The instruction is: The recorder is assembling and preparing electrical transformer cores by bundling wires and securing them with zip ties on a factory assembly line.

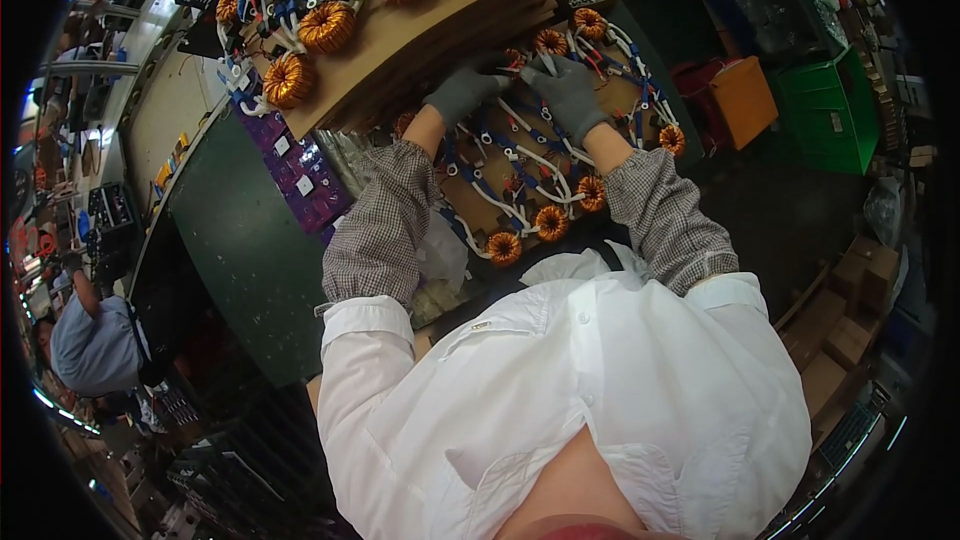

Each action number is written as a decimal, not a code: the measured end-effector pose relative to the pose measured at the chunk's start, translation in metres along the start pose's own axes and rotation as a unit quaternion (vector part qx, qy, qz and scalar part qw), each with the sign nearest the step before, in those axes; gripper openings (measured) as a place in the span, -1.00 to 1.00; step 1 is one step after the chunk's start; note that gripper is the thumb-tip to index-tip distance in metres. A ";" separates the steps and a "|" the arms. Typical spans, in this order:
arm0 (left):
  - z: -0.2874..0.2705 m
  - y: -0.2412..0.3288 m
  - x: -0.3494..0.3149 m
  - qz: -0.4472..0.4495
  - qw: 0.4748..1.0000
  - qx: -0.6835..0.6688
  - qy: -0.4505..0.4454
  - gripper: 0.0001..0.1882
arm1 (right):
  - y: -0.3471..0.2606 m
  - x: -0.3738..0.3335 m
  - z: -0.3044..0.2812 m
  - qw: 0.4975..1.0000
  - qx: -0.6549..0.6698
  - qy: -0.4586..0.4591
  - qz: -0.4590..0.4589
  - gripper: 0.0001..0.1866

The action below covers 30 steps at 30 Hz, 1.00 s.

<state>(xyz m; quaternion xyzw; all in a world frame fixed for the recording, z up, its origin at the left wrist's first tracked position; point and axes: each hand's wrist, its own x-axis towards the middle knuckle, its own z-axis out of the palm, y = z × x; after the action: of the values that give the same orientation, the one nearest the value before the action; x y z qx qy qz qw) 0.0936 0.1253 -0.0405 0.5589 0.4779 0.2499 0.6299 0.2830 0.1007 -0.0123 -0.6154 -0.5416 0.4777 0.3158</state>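
Observation:
My left hand, in a grey glove, reaches in beside a stack of brown cardboard sheets. Its fingertips are smeared, so their grip does not show. Close by on the right, my right hand, also gloved in grey, has its fingers drawn together near a pale wire end; what they pinch is too small to make out. Both are over the far part of a cardboard layer carrying copper-wound ring coils, such as a near coil, with white and blue leads ending in ring terminals. Another coil lies just beyond my right hand.
More coils rest on top of the cardboard stack at the far left. Purple trays lie on the green table. A green bin and an orange panel stand right. Another person is far left.

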 end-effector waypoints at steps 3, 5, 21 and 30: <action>0.002 0.006 -0.003 -0.010 1.000 0.000 0.010 -0.45 | -0.007 -0.003 -0.004 0.999 -0.016 0.035 -0.008 -0.71; 0.003 0.010 -0.006 -0.022 1.000 0.007 0.018 -0.45 | -0.005 -0.003 -0.011 0.999 -0.026 0.039 0.003 -0.71; -0.002 0.015 0.001 0.028 0.979 0.197 0.038 -0.57 | 0.016 0.018 0.014 0.993 -0.116 0.011 -0.020 -0.57; -0.006 0.038 -0.019 -0.049 0.988 0.147 -0.017 -0.67 | 0.010 0.020 0.015 0.993 -0.114 0.001 0.036 -0.48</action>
<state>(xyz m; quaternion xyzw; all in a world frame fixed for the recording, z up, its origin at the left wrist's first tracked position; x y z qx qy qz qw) 0.0886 0.1215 0.0023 0.6252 0.5255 0.1361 0.5608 0.2720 0.1163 -0.0311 -0.6671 -0.5693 0.4236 0.2268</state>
